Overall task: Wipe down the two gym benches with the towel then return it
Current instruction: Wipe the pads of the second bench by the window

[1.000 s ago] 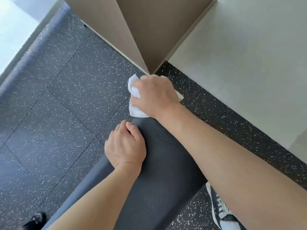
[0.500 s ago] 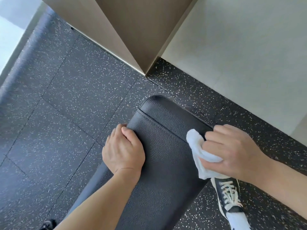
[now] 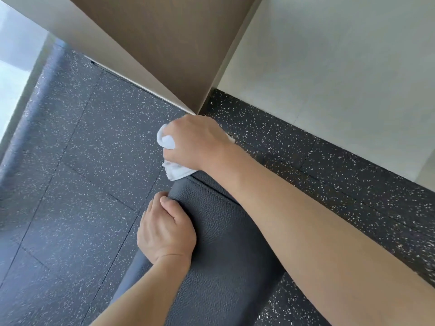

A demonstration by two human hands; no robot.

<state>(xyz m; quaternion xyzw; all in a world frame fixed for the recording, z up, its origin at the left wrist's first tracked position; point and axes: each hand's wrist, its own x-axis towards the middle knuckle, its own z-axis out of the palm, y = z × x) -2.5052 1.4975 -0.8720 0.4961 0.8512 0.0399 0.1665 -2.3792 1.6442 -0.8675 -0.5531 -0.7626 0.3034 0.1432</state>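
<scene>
Gripping the towel (image 3: 173,171), the right hand (image 3: 196,142) presses it on the worktop (image 3: 226,255) end at 12 o'clock. Left hand (image 3: 164,229) curls its grip over the pad's edge at 9 o'clock, above speckled floor (image 3: 77,184).

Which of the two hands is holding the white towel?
The right hand grips the white towel at the far end of the black bench pad. The left hand holds no towel and only grips the pad's left edge.
</scene>
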